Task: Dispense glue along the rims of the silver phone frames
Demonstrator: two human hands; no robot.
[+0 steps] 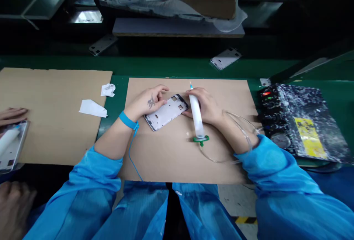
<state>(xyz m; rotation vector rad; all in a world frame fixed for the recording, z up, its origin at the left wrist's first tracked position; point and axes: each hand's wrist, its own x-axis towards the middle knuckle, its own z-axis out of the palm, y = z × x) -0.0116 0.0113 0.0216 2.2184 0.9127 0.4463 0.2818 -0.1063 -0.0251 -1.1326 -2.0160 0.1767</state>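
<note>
A white phone frame lies on a brown cardboard sheet in front of me. My left hand rests on the frame's upper left edge, fingers curled over it, holding it down. A blue wrist strap with a coiled cord circles that wrist. My right hand is wrapped round a white glue syringe with a green end cap and a clear hose. The syringe's thin tip points up and away, just right of the frame's far corner.
A dispenser control box with lights and a gauge sits at the right. Crumpled white paper scraps lie left of centre. Another person's hands hold a frame at far left. Two more frames lie on the green belt.
</note>
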